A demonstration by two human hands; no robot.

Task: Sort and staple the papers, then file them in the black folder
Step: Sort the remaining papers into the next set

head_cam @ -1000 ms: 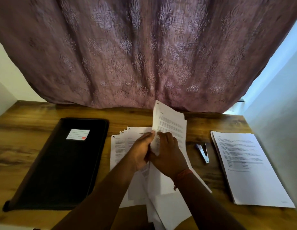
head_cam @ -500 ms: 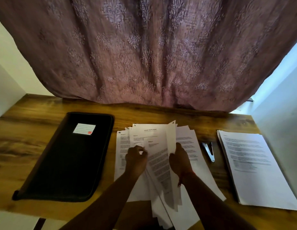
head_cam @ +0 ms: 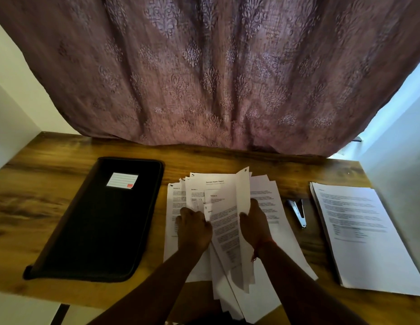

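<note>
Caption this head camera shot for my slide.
Both hands sort loose papers between closed black folder and stapler.

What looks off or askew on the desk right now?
The middle paper pile is fanned out unevenly, its lower sheets hanging over the desk's near edge. The left hand and right hand are leafing through it. The black folder and right stack lie tidy.

Wooden table [head_cam: 51,207], dark grain, runs L to R across the view. Far L on it: black folder [head_cam: 98,221], shut, flat, white label w/ red corner near its far end. Centre: loose fanned papers [head_cam: 270,202], near ends hanging over front edge. Just R of them: stapler [head_cam: 298,212]. Far R: neat paper stack [head_cam: 364,233], squared, apart from stapler.
</note>
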